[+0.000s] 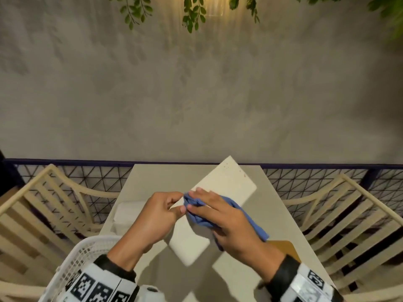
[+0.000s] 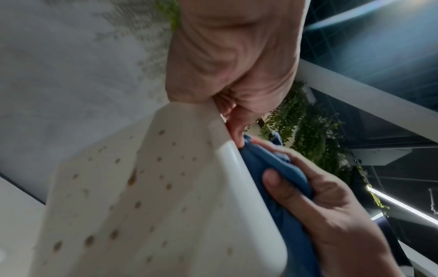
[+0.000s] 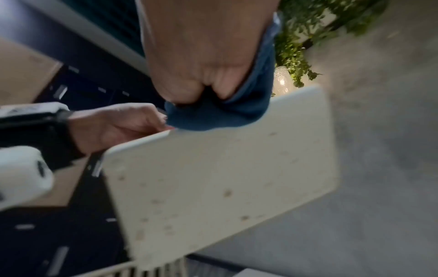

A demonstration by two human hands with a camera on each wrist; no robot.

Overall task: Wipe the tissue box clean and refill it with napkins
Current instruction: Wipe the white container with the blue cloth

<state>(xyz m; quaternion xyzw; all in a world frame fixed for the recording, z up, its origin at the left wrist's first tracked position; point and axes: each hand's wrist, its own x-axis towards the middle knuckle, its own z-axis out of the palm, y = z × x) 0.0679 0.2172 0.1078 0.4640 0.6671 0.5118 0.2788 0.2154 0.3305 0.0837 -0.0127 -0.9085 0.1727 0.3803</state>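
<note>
A white tissue box (image 1: 226,184), speckled with brown spots, is held tilted above the table (image 1: 152,177). My left hand (image 1: 174,205) pinches its left edge between thumb and fingers. My right hand (image 1: 202,199) grips a bunched blue cloth (image 1: 255,225) and presses it on the box's upper face, next to the left fingers. In the left wrist view the spotted box (image 2: 166,196) fills the middle, with the cloth (image 2: 267,165) against its rim. The right wrist view shows the cloth (image 3: 225,116) on the box's top edge (image 3: 225,178). A white napkin stack (image 1: 128,212) lies on the table, partly hidden by my left hand.
A white plastic basket (image 1: 87,253) sits at the near left edge. A brown flat piece (image 1: 281,247) lies on the table under my right wrist. Slatted cream chairs (image 1: 43,203) (image 1: 349,214) flank the table. A mesh railing (image 1: 87,177) and grey wall stand behind.
</note>
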